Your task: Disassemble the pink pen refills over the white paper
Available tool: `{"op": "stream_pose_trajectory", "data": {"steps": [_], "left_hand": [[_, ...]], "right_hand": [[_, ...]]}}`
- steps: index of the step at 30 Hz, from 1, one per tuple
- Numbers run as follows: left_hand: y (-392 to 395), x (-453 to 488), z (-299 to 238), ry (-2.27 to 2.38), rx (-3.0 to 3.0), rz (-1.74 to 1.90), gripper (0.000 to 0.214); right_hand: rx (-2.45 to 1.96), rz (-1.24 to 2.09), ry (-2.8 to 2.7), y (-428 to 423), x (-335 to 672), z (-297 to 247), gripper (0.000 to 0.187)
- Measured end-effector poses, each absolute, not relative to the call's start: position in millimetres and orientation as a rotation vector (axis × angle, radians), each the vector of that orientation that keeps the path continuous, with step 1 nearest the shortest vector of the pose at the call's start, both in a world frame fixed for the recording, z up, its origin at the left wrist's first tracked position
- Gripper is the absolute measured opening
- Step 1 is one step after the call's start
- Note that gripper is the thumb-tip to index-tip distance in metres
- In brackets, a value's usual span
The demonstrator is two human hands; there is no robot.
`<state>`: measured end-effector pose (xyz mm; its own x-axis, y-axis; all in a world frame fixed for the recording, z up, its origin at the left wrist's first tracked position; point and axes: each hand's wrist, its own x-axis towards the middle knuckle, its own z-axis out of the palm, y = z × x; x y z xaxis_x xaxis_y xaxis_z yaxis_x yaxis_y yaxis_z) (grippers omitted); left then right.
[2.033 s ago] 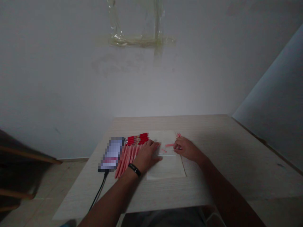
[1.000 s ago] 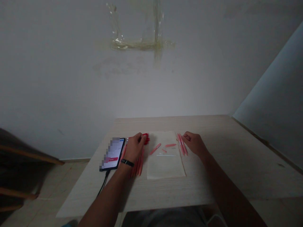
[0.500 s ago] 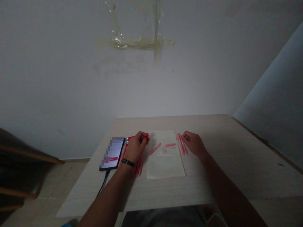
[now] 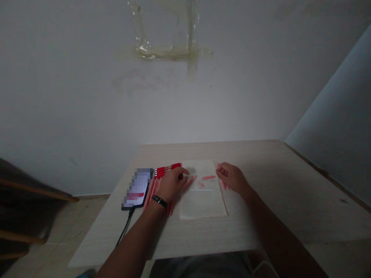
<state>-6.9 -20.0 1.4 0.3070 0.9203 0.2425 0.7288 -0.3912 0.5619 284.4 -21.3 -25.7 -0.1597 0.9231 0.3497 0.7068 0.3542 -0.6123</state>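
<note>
My left hand (image 4: 175,182) is above the left edge of a white sheet (image 4: 199,206), thumb and index finger apart, with nothing between them. Under and beside it lie several red-gripped pens (image 4: 166,171) and several long pink pen barrels (image 4: 151,192), partly covered by the hand and forearm. My right hand (image 4: 231,177) is at the sheet's right edge, fingers closed over the upper ends of some pink barrels (image 4: 224,185); what the fingertips hold is hidden. Between the hands lie a pink barrel piece (image 4: 209,177), a slanted pink piece (image 4: 190,182) and a thin white rod (image 4: 203,190).
A phone (image 4: 138,189) with a cable (image 4: 125,227) lies left of the pens. The wooden table (image 4: 275,185) meets the wall (image 4: 214,116) at the back. Chair-like wooden bars (image 4: 37,188) stand at the far left.
My left hand has left the red grips and moved right towards the sheet, its fingers parting. My right hand has shifted slightly left over the pink barrels.
</note>
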Motion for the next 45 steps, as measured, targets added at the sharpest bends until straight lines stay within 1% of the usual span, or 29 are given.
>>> {"op": "stream_pose_trajectory", "data": {"steps": [3, 5, 7, 18, 22, 32, 38, 45], "left_hand": [[-24, 1, -1, 1.377, 2.348, 0.669, 0.017], [-26, 6, -4, 1.337, 2.39, 0.62, 0.027], [-27, 8, -6, 1.317, 2.405, 0.583, 0.031], [-28, 14, -14, 1.347, 2.438, 0.533, 0.025], [-28, 16, -15, 1.366, 2.437, 0.496, 0.028], [-27, 15, -15, 1.365, 2.393, 0.532, 0.023], [-28, 16, -15, 1.382, 2.408, 0.494, 0.024], [-29, 16, -13, 1.391, 2.462, 0.461, 0.028]], "right_hand": [[-1.299, 0.347, -2.084, -24, 270, -28, 0.014], [-1.231, 0.337, -2.18, -26, 259, -28, 0.012], [-1.229, 0.344, -2.217, -29, 249, -28, 0.008], [-1.33, 0.325, -2.35, -29, 235, -28, 0.009], [-1.326, 0.323, -2.365, -30, 234, -27, 0.01], [-1.262, 0.328, -2.378, -29, 238, -25, 0.004], [-1.222, 0.235, -2.516, -31, 247, -18, 0.007], [-1.208, 0.127, -2.649, -30, 243, -15, 0.006]]}}
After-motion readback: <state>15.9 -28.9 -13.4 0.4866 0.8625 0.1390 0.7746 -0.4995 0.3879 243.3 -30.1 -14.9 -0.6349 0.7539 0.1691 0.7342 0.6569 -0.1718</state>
